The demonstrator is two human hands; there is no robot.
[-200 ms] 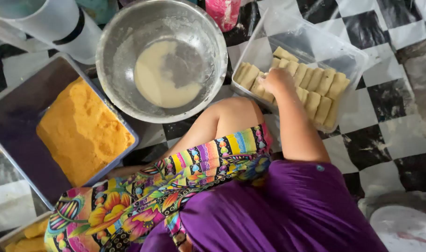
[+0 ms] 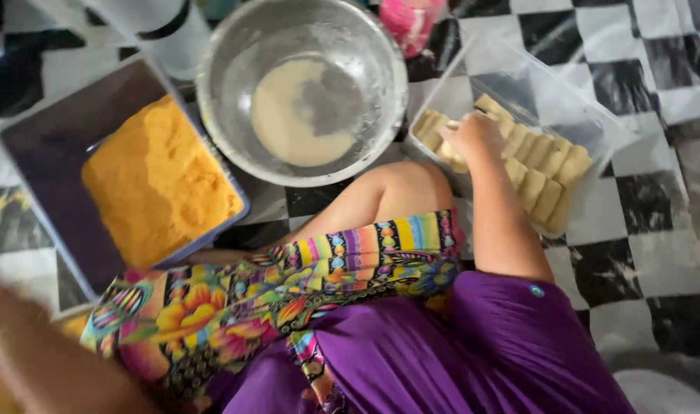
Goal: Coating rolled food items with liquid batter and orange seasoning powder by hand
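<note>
From the left I saw my left arm (image 2: 36, 345) blurred, its hand's grip impossible to tell; the orange crumb tray (image 2: 158, 180); the steel batter bowl (image 2: 304, 88); my right hand (image 2: 473, 136) closed on a pale rectangular stick (image 2: 545, 157) in the clear plastic box (image 2: 595, 126). The stick looked soft and breakable, best pinched mid-length.

The floor (image 2: 641, 100) is laid in black and white checkered tiles, glossy in places — soft daylight glints off the white squares beyond the hands. To the right of the hands the pattern gives way to a dull grey strip (image 2: 699, 192) — worn and matte.
</note>
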